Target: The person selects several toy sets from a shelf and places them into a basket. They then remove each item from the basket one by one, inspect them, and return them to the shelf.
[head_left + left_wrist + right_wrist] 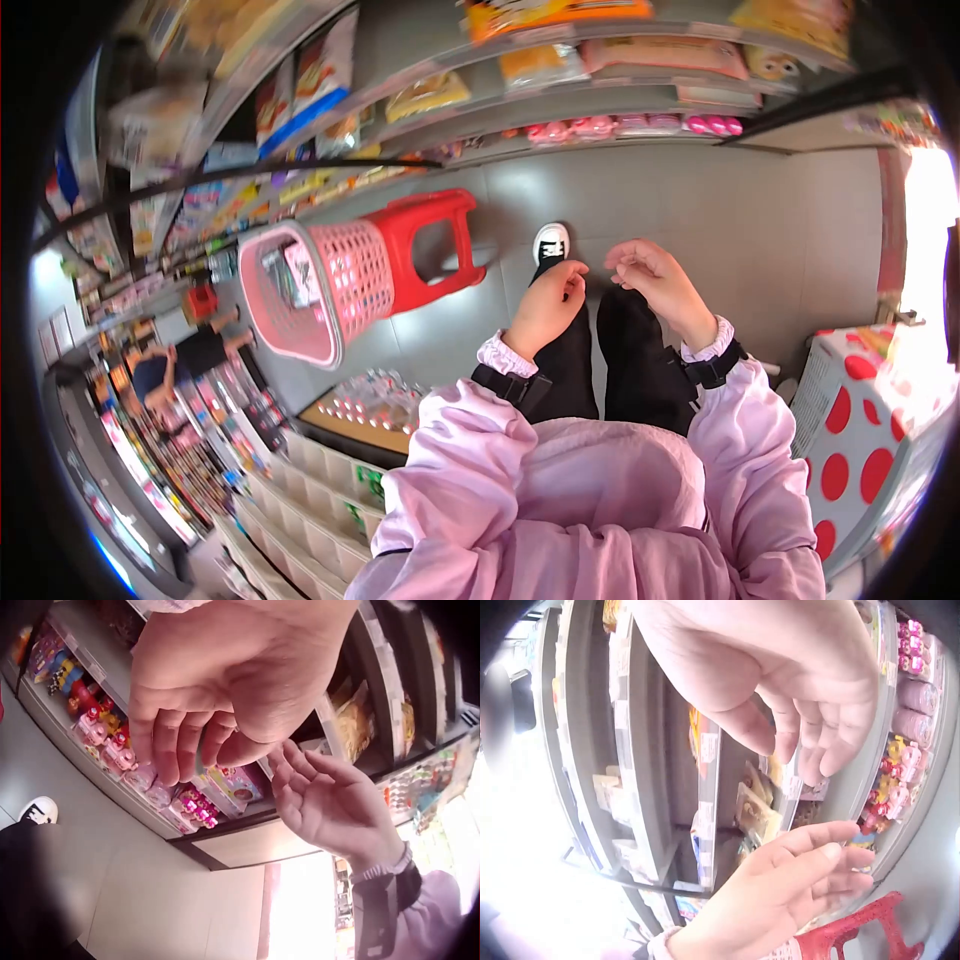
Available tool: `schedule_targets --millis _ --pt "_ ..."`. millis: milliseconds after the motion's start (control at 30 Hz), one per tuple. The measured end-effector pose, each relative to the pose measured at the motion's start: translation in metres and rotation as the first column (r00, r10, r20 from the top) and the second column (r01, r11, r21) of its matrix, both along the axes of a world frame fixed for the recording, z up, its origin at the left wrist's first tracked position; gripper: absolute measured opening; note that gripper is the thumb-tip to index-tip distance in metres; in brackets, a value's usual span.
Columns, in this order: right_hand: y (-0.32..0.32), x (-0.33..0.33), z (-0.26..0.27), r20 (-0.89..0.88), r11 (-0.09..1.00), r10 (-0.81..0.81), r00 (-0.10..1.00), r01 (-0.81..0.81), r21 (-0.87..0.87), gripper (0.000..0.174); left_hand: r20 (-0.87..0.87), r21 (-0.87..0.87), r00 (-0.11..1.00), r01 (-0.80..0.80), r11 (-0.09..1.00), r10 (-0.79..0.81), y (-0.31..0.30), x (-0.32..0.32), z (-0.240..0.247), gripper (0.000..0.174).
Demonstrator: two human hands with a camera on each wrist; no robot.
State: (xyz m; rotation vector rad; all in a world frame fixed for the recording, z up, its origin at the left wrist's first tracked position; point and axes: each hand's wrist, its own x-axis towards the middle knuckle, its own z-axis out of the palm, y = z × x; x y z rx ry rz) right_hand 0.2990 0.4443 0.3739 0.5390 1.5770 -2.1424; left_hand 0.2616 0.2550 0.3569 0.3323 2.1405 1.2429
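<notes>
Both hands hang in the air over my lap, a short way apart, and nothing is held in either. My left hand (546, 308) has loosely bent fingers, and the right hand (662, 286) beside it is relaxed in the same way. The left wrist view shows the left palm close up, with the right hand (337, 806) beyond it. Seen from the right wrist, the left hand (772, 889) stretches its fingers out below the right one. Nearest to the hands on the floor side is a white-toed black shoe (551, 245).
A pink basket (350, 270) with items inside stands on a red stool (405, 240) to the left. Shelves (640, 95) of packaged goods run ahead. At right is a white box with red dots (835, 475). Another person (185, 365) is far left, near more shelves.
</notes>
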Motion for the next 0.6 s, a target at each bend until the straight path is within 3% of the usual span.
schedule_targets --millis 300,400,500,600 --pt "-0.089 -0.03 -0.016 -0.082 0.965 0.261 0.962 -0.257 0.055 0.019 -0.06 -0.059 0.986 -0.157 0.986 0.153 -0.121 -0.024 0.021 0.02" --pt "-0.129 -0.048 -0.012 -0.088 0.944 0.326 0.941 -0.319 0.086 0.02 -0.286 -0.054 0.947 -0.17 0.984 0.148 -0.171 -0.052 0.045 0.02" --pt "-0.184 -0.065 -0.01 -0.137 0.928 0.37 0.919 -0.358 0.104 0.022 -0.375 -0.062 0.91 -0.217 0.974 0.178 -0.235 -0.077 0.057 0.021" --pt "-0.242 -0.09 0.004 -0.197 0.922 0.384 0.902 -0.385 0.032 0.023 -0.315 -0.012 0.89 -0.352 0.936 0.331 -0.291 -0.102 0.073 0.02"
